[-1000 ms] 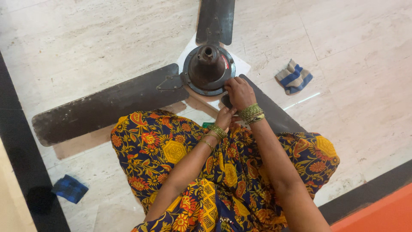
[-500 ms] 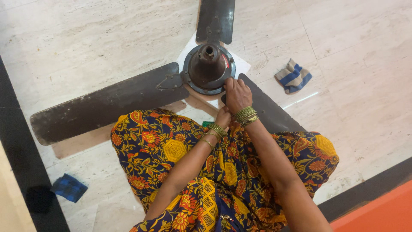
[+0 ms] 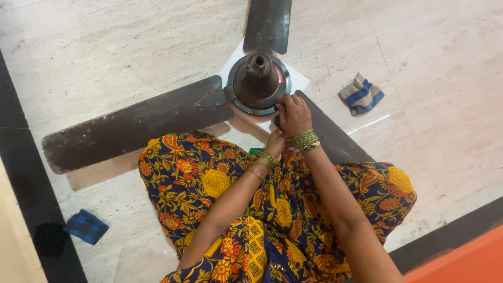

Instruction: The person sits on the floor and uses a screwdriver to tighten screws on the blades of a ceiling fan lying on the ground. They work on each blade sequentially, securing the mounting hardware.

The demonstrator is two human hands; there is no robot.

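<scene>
A dark ceiling fan lies on the pale stone floor, its round motor housing (image 3: 257, 84) in front of me with blades reaching left (image 3: 136, 123), up (image 3: 268, 23) and lower right (image 3: 335, 139). My right hand (image 3: 293, 112) rests on the housing's near right edge where the lower-right blade joins, fingers curled; anything in its grip is hidden. My left hand (image 3: 275, 142) sits just below it, mostly covered by the right wrist with its gold bangles. Whether the left hand holds something I cannot tell.
A white sheet (image 3: 298, 78) lies under the fan's hub. A blue and grey striped cloth (image 3: 361, 94) is on the floor at the right. A dark blue checked cloth (image 3: 86, 226) lies at lower left beside a black floor border (image 3: 31, 199). My patterned skirt (image 3: 209, 183) covers my lap.
The view has shifted slightly. Both hands stay at the same spot on the housing's edge, with only small movement.
</scene>
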